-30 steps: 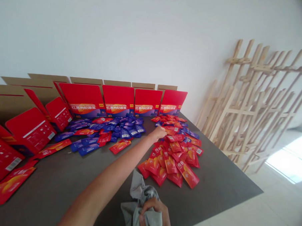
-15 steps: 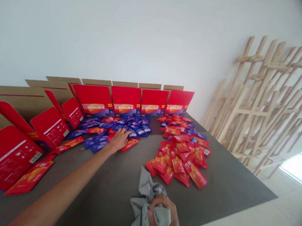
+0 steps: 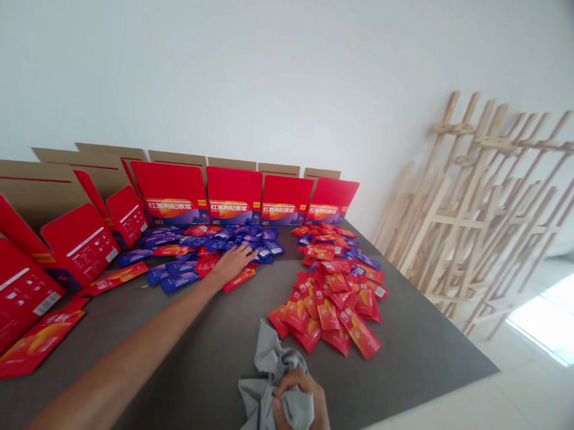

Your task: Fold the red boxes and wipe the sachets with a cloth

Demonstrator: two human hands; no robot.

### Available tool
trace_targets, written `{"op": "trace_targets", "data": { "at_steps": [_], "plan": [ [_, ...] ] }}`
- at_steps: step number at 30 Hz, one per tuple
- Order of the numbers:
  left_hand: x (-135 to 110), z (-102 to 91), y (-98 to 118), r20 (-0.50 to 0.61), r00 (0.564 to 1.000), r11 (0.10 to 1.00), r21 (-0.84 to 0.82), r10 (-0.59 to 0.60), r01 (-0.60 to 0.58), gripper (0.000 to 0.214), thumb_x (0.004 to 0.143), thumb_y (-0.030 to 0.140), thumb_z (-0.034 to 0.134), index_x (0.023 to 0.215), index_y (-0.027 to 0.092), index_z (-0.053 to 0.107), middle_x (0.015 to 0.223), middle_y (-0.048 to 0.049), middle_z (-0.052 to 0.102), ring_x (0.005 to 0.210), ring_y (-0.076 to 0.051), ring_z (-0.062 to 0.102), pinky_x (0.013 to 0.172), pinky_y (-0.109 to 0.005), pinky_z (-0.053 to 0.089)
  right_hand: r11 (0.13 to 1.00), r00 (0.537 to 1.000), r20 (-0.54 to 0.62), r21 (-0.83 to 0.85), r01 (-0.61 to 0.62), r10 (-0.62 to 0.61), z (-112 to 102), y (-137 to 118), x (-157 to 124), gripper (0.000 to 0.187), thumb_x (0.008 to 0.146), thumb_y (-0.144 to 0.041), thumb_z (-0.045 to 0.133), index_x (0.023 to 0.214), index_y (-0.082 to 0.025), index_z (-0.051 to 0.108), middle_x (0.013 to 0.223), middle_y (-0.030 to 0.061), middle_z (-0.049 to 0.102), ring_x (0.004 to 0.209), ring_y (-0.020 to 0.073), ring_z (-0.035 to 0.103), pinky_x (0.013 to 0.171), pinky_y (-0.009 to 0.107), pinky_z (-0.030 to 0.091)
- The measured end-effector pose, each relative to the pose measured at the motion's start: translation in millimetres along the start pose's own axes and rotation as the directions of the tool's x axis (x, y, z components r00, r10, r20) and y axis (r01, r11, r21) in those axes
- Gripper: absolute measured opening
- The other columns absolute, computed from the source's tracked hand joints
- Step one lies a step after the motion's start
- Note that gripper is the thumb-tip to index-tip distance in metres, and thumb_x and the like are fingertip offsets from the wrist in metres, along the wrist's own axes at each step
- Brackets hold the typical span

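My left hand [image 3: 235,260] reaches across the table and rests on a pile of blue-purple pouches [image 3: 180,282], its fingers stretched out over them. A single red pouch [image 3: 239,280] lies just below that hand, at the pile's near edge. Close to me, my right hand [image 3: 311,409] is closed around a crumpled grey cloth [image 3: 265,349], part of which hangs loose. Just beyond the cloth is a heap of red and orange pouches [image 3: 327,311], with some blue ones mixed in farther back.
Open red boxes [image 3: 165,188] with raised flaps line the back and left of the dark table [image 3: 218,376]. Flat red pouches [image 3: 40,340] lie by the left boxes. Wooden easels [image 3: 458,214] lean at the white wall on the right.
My left hand has shifted slightly right over the blue pouches. The whole view has turned a little to the right. My right hand keeps hold of the cloth.
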State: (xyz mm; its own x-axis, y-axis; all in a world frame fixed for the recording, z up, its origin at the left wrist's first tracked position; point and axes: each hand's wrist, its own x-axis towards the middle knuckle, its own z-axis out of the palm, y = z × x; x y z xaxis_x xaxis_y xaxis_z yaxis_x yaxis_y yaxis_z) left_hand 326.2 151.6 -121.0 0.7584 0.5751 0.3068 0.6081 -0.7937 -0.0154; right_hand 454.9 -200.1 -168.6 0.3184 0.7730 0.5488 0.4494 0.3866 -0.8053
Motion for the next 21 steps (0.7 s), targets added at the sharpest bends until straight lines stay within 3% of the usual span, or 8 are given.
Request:
{"op": "trace_targets", "data": {
  "at_steps": [4, 7, 10, 11, 13, 15, 18, 21],
  "plan": [
    [-10.1, -5.2, -2.0, -0.085, 0.995, 0.994, -0.099, -0.055, 0.046, 0.046, 0.091, 0.004, 0.049, 0.134, 0.011, 0.065, 0.125, -0.0183, 0.07, 0.121, -0.028, 0.061, 0.106, -0.04, 0.047, 1.0, 0.999, -0.027, -0.02, -0.021, 0.021, 0.4, -0.2, -2.8, 0.013, 0.09, -0.033, 0.067, 0.082, -0.023, 0.065, 0.073, 0.0, 0.064, 0.066, 0.0171, 0.061, 0.068, 0.026, 0.048],
    [-27.2, -19.5, -0.1, -0.185, 0.971, 0.976, -0.184, -0.149, 0.115, 0.043, 0.1, 0.017, 0.042, 0.136, 0.01, 0.064, 0.129, -0.0197, 0.07, 0.125, -0.03, 0.062, 0.111, -0.046, 0.047, 0.999, 0.999, -0.033, 0.011, -0.039, 0.039, 1.8, -0.4, -4.3, 0.015, 0.09, -0.035, 0.066, 0.081, -0.023, 0.065, 0.072, 0.0002, 0.063, 0.065, 0.0173, 0.059, 0.067, 0.026, 0.047],
    [-56.8, -37.3, 16.6, -0.271, 0.886, 0.869, -0.434, -0.377, 0.237, 0.052, 0.107, 0.043, 0.032, 0.127, 0.01, 0.068, 0.117, -0.0182, 0.075, 0.116, -0.033, 0.069, 0.105, -0.05, 0.052, 0.995, 0.995, -0.058, 0.065, -0.075, 0.079, 3.9, 0.6, -4.2, 0.018, 0.09, -0.037, 0.067, 0.079, -0.023, 0.063, 0.07, -0.0005, 0.06, 0.063, 0.0167, 0.056, 0.064, 0.026, 0.045],
    [-69.8, -42.2, 27.8, -0.256, 0.819, 0.735, -0.624, -0.514, 0.266, 0.057, 0.105, 0.053, 0.036, 0.12, 0.011, 0.071, 0.108, -0.0166, 0.077, 0.107, -0.034, 0.073, 0.101, -0.05, 0.055, 0.992, 0.992, -0.083, 0.081, -0.093, 0.1, 4.7, 1.1, -3.4, 0.018, 0.089, -0.038, 0.067, 0.079, -0.023, 0.063, 0.069, -0.0008, 0.06, 0.062, 0.0165, 0.055, 0.064, 0.026, 0.044],
    [-99.6, -48.5, 59.7, -0.076, 0.657, 0.269, -0.942, -0.75, 0.199, 0.062, 0.093, 0.069, 0.054, 0.112, 0.012, 0.071, 0.098, -0.0139, 0.078, 0.095, -0.033, 0.076, 0.095, -0.051, 0.059, 0.983, 0.976, -0.151, 0.117, -0.139, 0.156, 6.9, 2.4, -0.1, 0.019, 0.09, -0.038, 0.068, 0.08, -0.023, 0.062, 0.069, -0.0014, 0.058, 0.062, 0.016, 0.054, 0.063, 0.026, 0.044],
    [-132.0, -49.5, 102.4, 0.107, 0.589, -0.072, -0.994, -0.801, 0.083, 0.063, 0.083, 0.07, 0.068, 0.114, 0.015, 0.07, 0.104, -0.0121, 0.079, 0.099, -0.031, 0.075, 0.101, -0.05, 0.057, 0.967, 0.959, -0.176, 0.171, -0.191, 0.22, 10.6, 3.6, 5.2, 0.018, 0.093, -0.038, 0.066, 0.084, -0.023, 0.061, 0.071, -0.0022, 0.057, 0.062, 0.0153, 0.054, 0.062, 0.025, 0.045],
    [-176.2, -45.2, 172.2, 0.299, 0.548, -0.298, -0.95, -0.782, 0.093, 0.057, 0.08, 0.067, 0.074, 0.11, 0.019, 0.072, 0.116, -0.0108, 0.077, 0.112, -0.031, 0.072, 0.111, -0.046, 0.05, 0.939, 0.958, -0.096, 0.247, -0.24, 0.27, 19.5, 3.8, 12.4, 0.017, 0.096, -0.038, 0.064, 0.091, -0.023, 0.061, 0.072, -0.0032, 0.055, 0.061, 0.0141, 0.054, 0.059, 0.023, 0.046],
    [-204.6, -42.6, 225.9, 0.378, 0.567, -0.348, -0.923, -0.732, 0.166, 0.052, 0.077, 0.066, 0.077, 0.104, 0.022, 0.073, 0.12, -0.0116, 0.076, 0.124, -0.035, 0.065, 0.115, -0.045, 0.045, 0.914, 0.957, -0.025, 0.305, -0.268, 0.289, 29.1, 0.0, 13.5, 0.017, 0.098, -0.039, 0.063, 0.096, -0.022, 0.059, 0.073, -0.0033, 0.056, 0.06, 0.0138, 0.055, 0.057, 0.023, 0.048]
  ]
}}
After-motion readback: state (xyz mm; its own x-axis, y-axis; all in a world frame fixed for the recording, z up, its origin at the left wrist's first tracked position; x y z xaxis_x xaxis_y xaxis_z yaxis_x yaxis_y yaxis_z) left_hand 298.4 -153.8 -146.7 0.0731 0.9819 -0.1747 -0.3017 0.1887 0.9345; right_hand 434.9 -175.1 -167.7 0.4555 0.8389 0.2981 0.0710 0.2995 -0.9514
